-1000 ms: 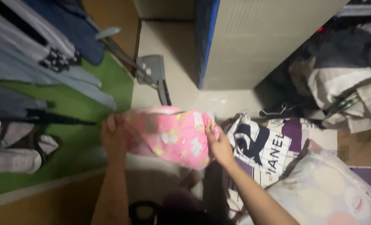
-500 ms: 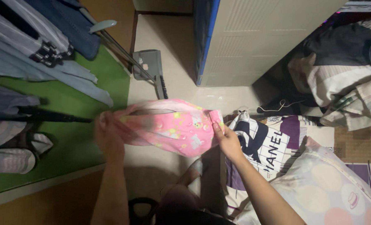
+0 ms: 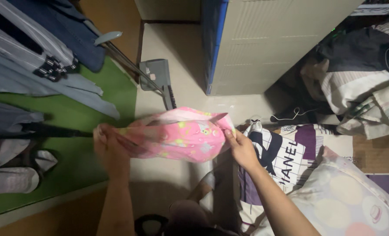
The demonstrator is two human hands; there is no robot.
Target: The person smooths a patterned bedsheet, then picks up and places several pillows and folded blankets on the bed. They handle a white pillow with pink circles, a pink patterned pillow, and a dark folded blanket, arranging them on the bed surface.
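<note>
A pink patterned garment [image 3: 177, 134] with small coloured prints is stretched between both my hands in the middle of the head view. My left hand [image 3: 109, 146] grips its left end, bunched into a twist. My right hand [image 3: 241, 148] pinches its right edge, just beside a white and purple printed bedsheet [image 3: 286, 153]. The cloth hangs above the pale floor, and my knee shows below it.
A pale cabinet with a blue edge [image 3: 268, 43] stands ahead. A grey long-handled dustpan [image 3: 157, 76] leans at its left. Hanging clothes [image 3: 32, 65] and a green mat [image 3: 72, 131] fill the left. A pillow [image 3: 347, 201] and piled bedding [image 3: 364, 83] lie right.
My hands have drawn apart, pulling the pink garment from a loose bundle into a wide stretched band. My left hand moved left.
</note>
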